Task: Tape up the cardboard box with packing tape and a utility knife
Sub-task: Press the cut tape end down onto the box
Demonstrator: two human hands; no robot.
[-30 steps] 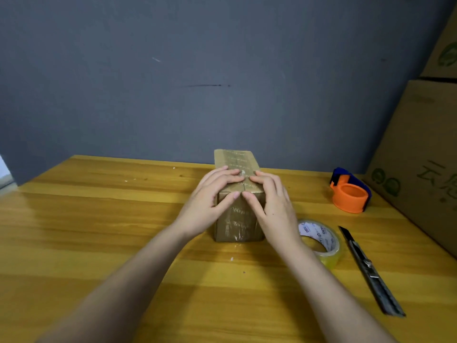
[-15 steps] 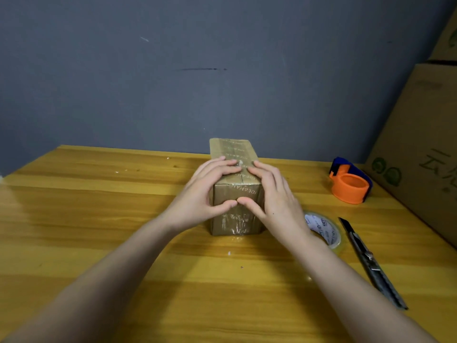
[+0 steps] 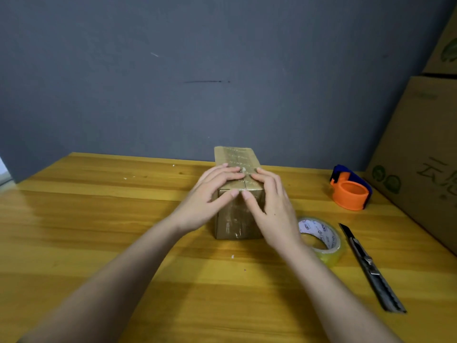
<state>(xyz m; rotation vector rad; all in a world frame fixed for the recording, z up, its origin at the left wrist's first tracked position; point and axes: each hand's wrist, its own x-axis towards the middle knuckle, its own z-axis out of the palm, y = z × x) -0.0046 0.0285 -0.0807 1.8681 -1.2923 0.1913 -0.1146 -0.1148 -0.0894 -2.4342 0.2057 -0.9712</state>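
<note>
Both hands form the grip here: the left hand [image 3: 207,201] and the right hand [image 3: 272,206] lie flat and spread over the near top edge of the cardboard box [image 3: 237,189], fingers on its top flaps and thumbs meeting on its front face, pressing rather than closing around anything. Under that grip the box stands on the bench [image 3: 99,231], its long side running away from the person. Glossy strips already show along the top beyond the fingertips and down the front face below the thumbs, so tape seems to be laid over the centre seam and folded over the near end; this looks like the smoothing-down stage. Just right of the right wrist lies the packing tape [image 3: 324,241] roll, flat on the bench, and right of that the utility knife [image 3: 371,268], untouched. Farther right and beyond the grip sits an orange tape dispenser [image 3: 350,190], beside a large carton [image 3: 420,157]. Whether the far end and the underside are sealed cannot be told; those may remain.
</note>
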